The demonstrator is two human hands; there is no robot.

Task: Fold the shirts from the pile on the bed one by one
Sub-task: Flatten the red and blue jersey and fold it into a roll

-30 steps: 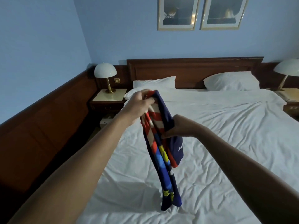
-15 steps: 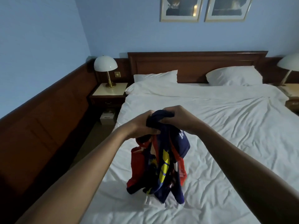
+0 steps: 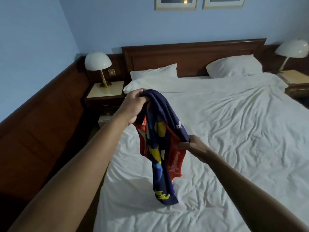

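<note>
The left hand [image 3: 133,104] is gripping the bunched top of a navy, red and yellow shirt [image 3: 158,148], with its fingers curled round the cloth. The right hand [image 3: 194,144] is pinching a lower edge. The shirt is hanging crumpled over the near left part of the bed [image 3: 234,131]. It seems the person is still opening it out; next both shoulders need finding, then laying it flat.

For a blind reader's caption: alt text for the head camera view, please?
A person holds a bunched navy, red and yellow shirt over a white bed, the left hand gripping its top, the right hand pinching a lower edge. Two pillows lie behind.
</note>
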